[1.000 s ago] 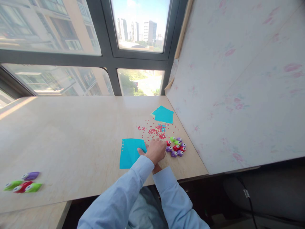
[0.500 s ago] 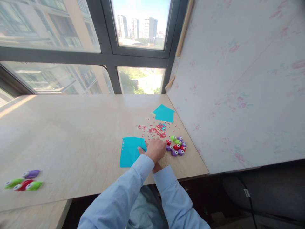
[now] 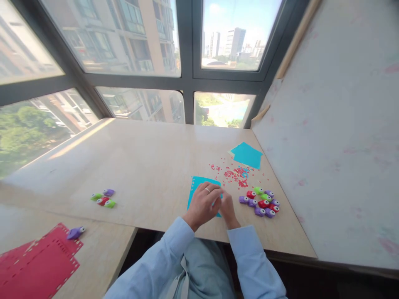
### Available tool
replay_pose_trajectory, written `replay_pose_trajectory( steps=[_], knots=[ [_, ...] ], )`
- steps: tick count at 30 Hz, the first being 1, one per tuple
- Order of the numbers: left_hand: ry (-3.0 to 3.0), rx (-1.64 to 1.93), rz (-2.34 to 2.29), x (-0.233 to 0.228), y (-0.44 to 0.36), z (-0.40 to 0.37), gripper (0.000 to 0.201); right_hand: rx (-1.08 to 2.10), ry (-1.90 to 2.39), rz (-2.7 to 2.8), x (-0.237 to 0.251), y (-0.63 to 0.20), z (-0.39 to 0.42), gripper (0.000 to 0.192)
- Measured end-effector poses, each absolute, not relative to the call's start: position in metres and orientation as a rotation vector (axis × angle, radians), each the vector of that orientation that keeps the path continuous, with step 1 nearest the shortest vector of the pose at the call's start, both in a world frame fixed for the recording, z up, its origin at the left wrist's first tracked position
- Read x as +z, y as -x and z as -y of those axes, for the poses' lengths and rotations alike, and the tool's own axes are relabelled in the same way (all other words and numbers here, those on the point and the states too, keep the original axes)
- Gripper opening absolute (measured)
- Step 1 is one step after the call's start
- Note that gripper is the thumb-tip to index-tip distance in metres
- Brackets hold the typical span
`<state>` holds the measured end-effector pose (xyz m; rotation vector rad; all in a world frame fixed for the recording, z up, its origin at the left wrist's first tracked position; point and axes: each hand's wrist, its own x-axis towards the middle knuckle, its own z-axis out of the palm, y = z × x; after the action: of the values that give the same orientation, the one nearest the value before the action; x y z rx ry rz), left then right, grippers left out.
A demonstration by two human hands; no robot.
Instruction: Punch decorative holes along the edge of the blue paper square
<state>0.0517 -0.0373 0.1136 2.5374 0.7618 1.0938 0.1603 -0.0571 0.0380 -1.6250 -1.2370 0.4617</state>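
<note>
A blue sheet of paper (image 3: 196, 183) lies on the table in front of me, with a row of small holes down its left edge. Over its middle is my left hand (image 3: 204, 203), a ring on one finger, its fingers curled and reaching toward the other hand. My right hand (image 3: 229, 209) is closed at the paper's right edge, its fingertips meeting the left hand's. Whatever sits between the fingers is hidden. Right of my hands stands a cluster of small craft punches (image 3: 264, 204) in purple, red and green, each with an eye-like button.
Red and blue punched-out bits (image 3: 240, 174) are scattered behind the paper. More blue sheets (image 3: 247, 155) lie near the wall. Several punches (image 3: 103, 201) sit to the left. Red punched sheets (image 3: 46, 265) and a purple punch (image 3: 75, 233) lie at the lower left.
The view has swung left, bringing the red sheets in. My left hand has moved left from beside the punches to over the blue paper. Another purple punch now shows at the cluster's left edge.
</note>
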Motion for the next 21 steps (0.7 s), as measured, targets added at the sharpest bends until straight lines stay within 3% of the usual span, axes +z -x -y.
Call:
replay_pose_trajectory(
  steps=[4,9,15,21],
  knots=[
    [-2.316,1.341,-1.018,0.104,0.015,0.031,0.019,0.616,1.626,1.233,0.034,-0.179,0.059,0.042],
    [-2.156,1.400,-1.546,0.081,0.109,0.024,0.017,0.675,1.685,1.216,0.032,-0.180,0.059,0.049],
    [-1.881,1.214,-2.189,0.070,0.196,0.024,0.029,0.660,1.709,1.210,0.032,-0.183,0.061,0.051],
    [-1.864,0.998,-2.322,0.060,0.232,0.022,0.036,0.669,1.736,1.182,0.031,-0.185,0.063,0.050]
  ],
)
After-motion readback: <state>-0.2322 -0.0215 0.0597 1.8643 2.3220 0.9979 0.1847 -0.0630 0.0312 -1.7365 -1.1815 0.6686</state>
